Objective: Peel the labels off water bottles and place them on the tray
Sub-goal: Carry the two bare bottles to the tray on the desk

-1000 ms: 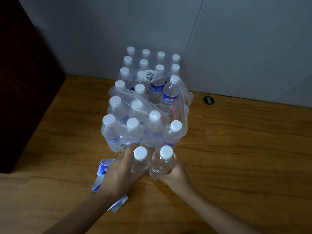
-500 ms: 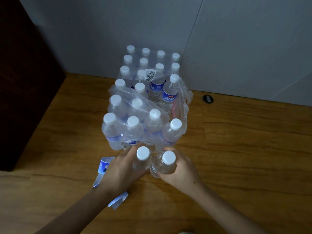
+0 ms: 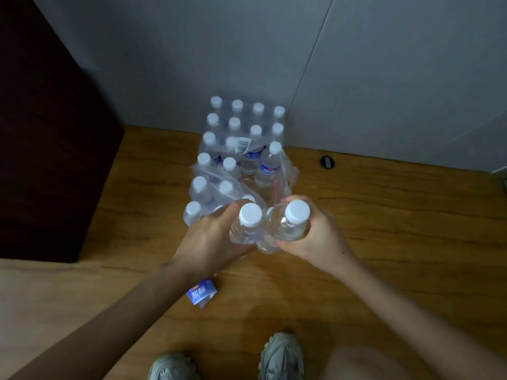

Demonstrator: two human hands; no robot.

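My left hand (image 3: 212, 242) grips a clear, label-free water bottle (image 3: 248, 224) with a white cap. My right hand (image 3: 315, 234) grips a second bare bottle (image 3: 292, 222), also white-capped. Both bottles are held upright and side by side, raised above the floor in front of the shrink-wrapped pack of bottles (image 3: 236, 157). In the pack, one bottle with a blue label (image 3: 269, 167) stands at the right side. A peeled blue label (image 3: 201, 293) lies on the floor under my left forearm. No tray is in view.
The pack stands on a wooden floor (image 3: 384, 229) against a grey wall (image 3: 274, 50). A dark cabinet (image 3: 49, 133) is at the left. A small black round object (image 3: 327, 162) lies by the wall. My two shoes (image 3: 282, 357) are at the bottom edge.
Both hands have lifted the two bare bottles up and toward me, away from the floor. The view has pulled back and tilted down, so my shoes and knee now show.
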